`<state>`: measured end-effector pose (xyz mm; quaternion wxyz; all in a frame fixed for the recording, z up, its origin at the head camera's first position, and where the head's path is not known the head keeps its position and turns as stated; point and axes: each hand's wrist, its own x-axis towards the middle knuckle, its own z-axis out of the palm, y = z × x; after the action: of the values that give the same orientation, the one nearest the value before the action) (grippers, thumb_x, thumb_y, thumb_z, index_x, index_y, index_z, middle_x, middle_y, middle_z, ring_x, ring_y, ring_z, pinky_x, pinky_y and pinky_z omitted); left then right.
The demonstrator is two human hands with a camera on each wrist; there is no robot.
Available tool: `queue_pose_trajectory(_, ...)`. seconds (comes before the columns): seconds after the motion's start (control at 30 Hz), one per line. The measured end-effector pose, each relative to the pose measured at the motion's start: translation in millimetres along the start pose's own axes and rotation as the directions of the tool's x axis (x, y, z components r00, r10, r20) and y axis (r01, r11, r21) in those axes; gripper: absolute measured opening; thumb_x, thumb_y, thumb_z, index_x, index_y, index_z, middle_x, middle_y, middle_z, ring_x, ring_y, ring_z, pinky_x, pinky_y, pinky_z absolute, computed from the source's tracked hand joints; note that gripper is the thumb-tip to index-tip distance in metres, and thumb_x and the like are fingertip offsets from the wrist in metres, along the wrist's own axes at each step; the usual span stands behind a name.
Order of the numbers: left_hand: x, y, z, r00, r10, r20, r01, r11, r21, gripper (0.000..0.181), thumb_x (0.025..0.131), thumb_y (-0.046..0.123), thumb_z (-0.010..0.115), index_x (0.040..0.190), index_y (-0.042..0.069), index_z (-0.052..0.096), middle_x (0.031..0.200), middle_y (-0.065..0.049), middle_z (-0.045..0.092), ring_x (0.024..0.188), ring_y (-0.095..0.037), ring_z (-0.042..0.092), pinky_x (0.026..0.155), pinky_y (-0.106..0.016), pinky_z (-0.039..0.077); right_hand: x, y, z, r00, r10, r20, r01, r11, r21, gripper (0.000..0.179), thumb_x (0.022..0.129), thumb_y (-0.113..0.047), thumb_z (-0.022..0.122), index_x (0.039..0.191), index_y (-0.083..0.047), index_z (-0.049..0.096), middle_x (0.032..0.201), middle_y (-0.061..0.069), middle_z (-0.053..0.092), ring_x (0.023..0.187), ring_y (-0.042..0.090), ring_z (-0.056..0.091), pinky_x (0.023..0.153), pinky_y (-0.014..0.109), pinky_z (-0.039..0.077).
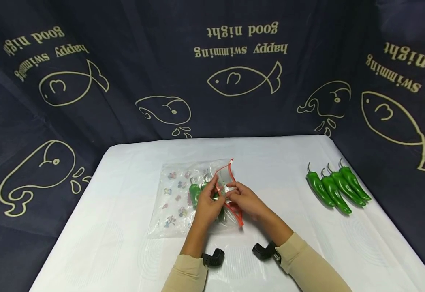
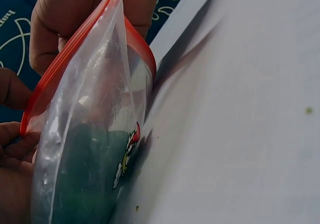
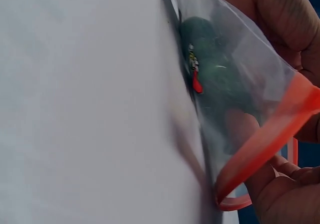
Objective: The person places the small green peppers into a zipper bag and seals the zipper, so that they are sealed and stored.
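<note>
A clear zip bag with small printed figures and a red zip edge lies on the table, its mouth turned to the right and spread apart. Green peppers show through the plastic, partly hidden by the hands. My left hand pinches the bag's upper layer beside the red edge. At the mouth, my right hand holds the red rim with curled fingers; one fingertip shows through the plastic inside the opening.
Several green peppers lie side by side at the right of the white-covered table. A dark curtain with fish drawings hangs behind it. Both wrists carry black camera mounts.
</note>
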<state>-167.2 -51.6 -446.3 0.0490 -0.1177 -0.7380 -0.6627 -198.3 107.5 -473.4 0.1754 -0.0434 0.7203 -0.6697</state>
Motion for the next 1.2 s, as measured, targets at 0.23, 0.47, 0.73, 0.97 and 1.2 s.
queue_pose_trajectory(0.23, -1.7, -1.2, -0.1, 1.0, 0.005, -0.008, -0.005, 1.0, 0.006, 0.064, 0.086, -0.014, 0.055, 0.148, -0.009, 0.037, 0.148, -0.023, 0.044, 0.119, -0.044, 0.056, 0.093, -0.045, 0.05, 0.8, 1.2, 1.7, 1.0, 0.005, -0.005, -0.005, 1.0, 0.009, 0.053, 0.089, -0.001, 0.048, 0.142, 0.004, 0.042, 0.106, 0.011, 0.066, 0.074, 0.013, 0.064, 0.065, 0.026, 0.054)
queue_pose_trajectory(0.47, -0.8, -1.0, 1.4, 1.0, -0.006, 0.001, 0.006, 1.0, 0.003, 0.064, 0.085, -0.013, 0.055, 0.146, -0.012, 0.036, 0.149, -0.025, 0.041, 0.119, -0.044, 0.056, 0.094, -0.046, 0.049, -2.7, 1.1, -4.9, 0.998, -0.033, 0.057, 0.036, 0.997, -0.064, 0.053, 0.089, -0.001, 0.049, 0.141, 0.006, 0.042, 0.115, 0.019, 0.064, 0.085, 0.018, 0.066, 0.075, 0.032, 0.055)
queue_pose_trajectory(0.73, 1.3, -7.0, 2.8, 1.0, -0.022, -0.011, 0.022, 1.0, 0.003, 0.066, 0.085, -0.014, 0.055, 0.148, -0.009, 0.037, 0.15, -0.021, 0.043, 0.119, -0.043, 0.057, 0.095, -0.053, 0.046, -8.4, -2.8, -13.8, 0.997, -0.059, 0.057, 0.066, 0.989, -0.132, 0.05, 0.092, -0.002, 0.051, 0.141, 0.008, 0.043, 0.124, 0.026, 0.056, 0.097, 0.029, 0.064, 0.075, 0.035, 0.055)
queue_pose_trajectory(0.97, 7.9, -39.7, 5.6, 0.999, -0.017, -0.047, 0.018, 1.0, 0.02, 0.067, 0.084, -0.012, 0.057, 0.149, -0.004, 0.039, 0.149, -0.019, 0.045, 0.116, -0.033, 0.06, 0.093, -0.049, 0.048, -13.6, -4.3, -26.0, 0.992, -0.114, 0.055, 0.121, 0.981, -0.15, 0.049, 0.093, 0.0, 0.051, 0.139, 0.011, 0.042, 0.126, 0.031, 0.051, 0.102, 0.038, 0.061, 0.081, 0.047, 0.056)
queue_pose_trajectory(1.2, 9.4, -44.3, 5.0, 0.999, -0.015, -0.046, 0.016, 1.0, 0.02, 0.067, 0.084, -0.007, 0.058, 0.149, -0.003, 0.041, 0.148, -0.017, 0.047, 0.114, -0.025, 0.062, 0.092, -0.029, 0.05, -19.8, -10.7, -31.2, 0.992, -0.127, 0.022, 0.129, 0.977, -0.173, 0.046, 0.092, -0.001, 0.052, 0.137, 0.009, 0.047, 0.128, 0.031, 0.053, 0.107, 0.042, 0.058, 0.083, 0.051, 0.054)
